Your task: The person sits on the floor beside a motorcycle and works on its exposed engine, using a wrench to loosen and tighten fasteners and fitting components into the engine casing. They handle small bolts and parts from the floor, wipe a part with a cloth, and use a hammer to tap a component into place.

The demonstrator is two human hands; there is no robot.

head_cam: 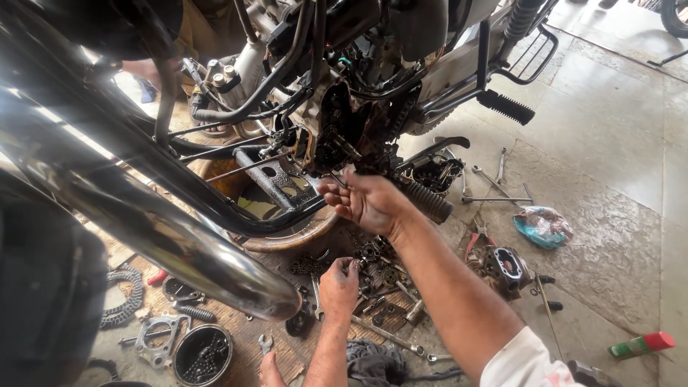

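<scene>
My right hand (367,202), greasy and palm up with fingers curled, reaches to the open engine side (344,140) of a motorcycle; its fingertips touch a thin metal stud (337,179) there. Whether they grip it is unclear. The rubber footpeg (427,201) sits just right of this hand. My left hand (338,284) is lower, on the floor, with fingers pinched on a small metal part at the edge of a heap of gears and bolts (376,276).
A chrome exhaust pipe (150,222) crosses the left foreground. An oil pan (290,240) stands under the engine. On the floor lie a cylinder part (505,266), wrenches (494,188), a blue bag (542,226), a green can (640,346), a bowl with chain (203,355) and a rag (373,362).
</scene>
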